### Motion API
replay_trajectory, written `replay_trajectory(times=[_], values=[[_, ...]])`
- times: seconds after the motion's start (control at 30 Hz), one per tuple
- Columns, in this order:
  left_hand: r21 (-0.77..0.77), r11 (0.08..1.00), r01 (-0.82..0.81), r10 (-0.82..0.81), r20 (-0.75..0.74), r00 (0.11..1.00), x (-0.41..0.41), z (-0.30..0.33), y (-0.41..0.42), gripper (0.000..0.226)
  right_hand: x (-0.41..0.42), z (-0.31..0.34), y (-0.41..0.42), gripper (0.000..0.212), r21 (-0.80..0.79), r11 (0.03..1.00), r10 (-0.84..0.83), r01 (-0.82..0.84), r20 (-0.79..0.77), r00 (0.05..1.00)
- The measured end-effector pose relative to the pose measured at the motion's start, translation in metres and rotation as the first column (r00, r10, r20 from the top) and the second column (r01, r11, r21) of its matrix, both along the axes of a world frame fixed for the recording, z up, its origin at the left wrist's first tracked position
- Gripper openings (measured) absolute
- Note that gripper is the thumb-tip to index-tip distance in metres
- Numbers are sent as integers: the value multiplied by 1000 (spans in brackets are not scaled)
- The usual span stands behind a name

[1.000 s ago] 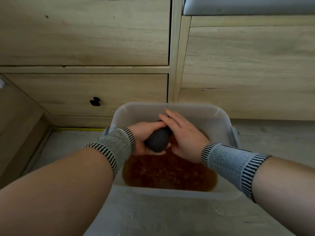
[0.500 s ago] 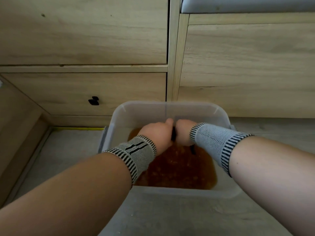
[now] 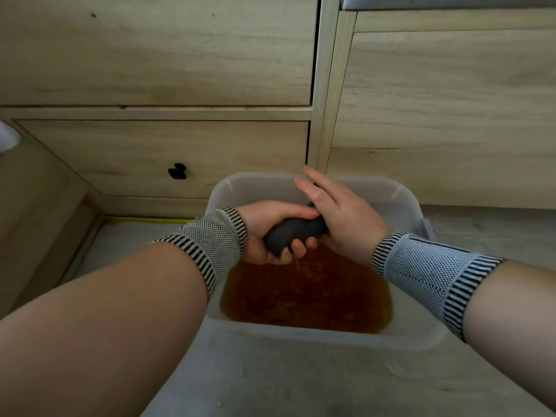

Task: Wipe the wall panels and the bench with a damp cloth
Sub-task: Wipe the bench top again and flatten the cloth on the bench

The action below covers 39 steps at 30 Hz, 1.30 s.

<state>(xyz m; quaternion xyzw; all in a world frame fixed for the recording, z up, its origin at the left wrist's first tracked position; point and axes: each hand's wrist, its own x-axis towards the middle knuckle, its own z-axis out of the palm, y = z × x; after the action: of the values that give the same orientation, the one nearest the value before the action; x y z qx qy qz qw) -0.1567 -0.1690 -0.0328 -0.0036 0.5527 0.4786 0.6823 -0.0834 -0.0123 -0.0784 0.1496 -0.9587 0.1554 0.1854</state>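
Two hands are wringing a dark grey cloth (image 3: 293, 233) over the plastic tub (image 3: 418, 206) of brown water: left hand (image 3: 267, 233) is clenched round it, right hand (image 3: 340, 212) gripping, fingers partly extended. Wooden panels (image 3: 156, 55) behind the tub are seemingly yet to be wiped.

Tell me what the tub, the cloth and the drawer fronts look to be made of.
Tub: translucent frosted plastic; the brown water shows through its walls.
Cloth: dark grey fabric, probably microfibre, twisted into a wrung roll and dripping.
Drawer fronts: pale matte wood or wood-look laminate, with visible grain and knots; the picture cannot settle which.
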Motion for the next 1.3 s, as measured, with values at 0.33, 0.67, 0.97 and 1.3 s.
replay_trajectory(times=[0.33,0.67,0.97,1.3], values=[[-602,726,332,-681,-693,234,13,-6,30,15,3,23,-10,33,433,900,-239,55,383,892],[-609,782,132,-543,-770,-336,26,-38,10,32,-20,6,-13,24,159,978,-206,133,822,531],[-176,978,-113,-80,-814,575,8,-34,-6,25,10,-2,1,92,-22,967,-221,254,428,877],[7,1000,-24,24,33,999,2,1,-10,33,2,14,-13,97,-53,998,50,-42,152,987]])
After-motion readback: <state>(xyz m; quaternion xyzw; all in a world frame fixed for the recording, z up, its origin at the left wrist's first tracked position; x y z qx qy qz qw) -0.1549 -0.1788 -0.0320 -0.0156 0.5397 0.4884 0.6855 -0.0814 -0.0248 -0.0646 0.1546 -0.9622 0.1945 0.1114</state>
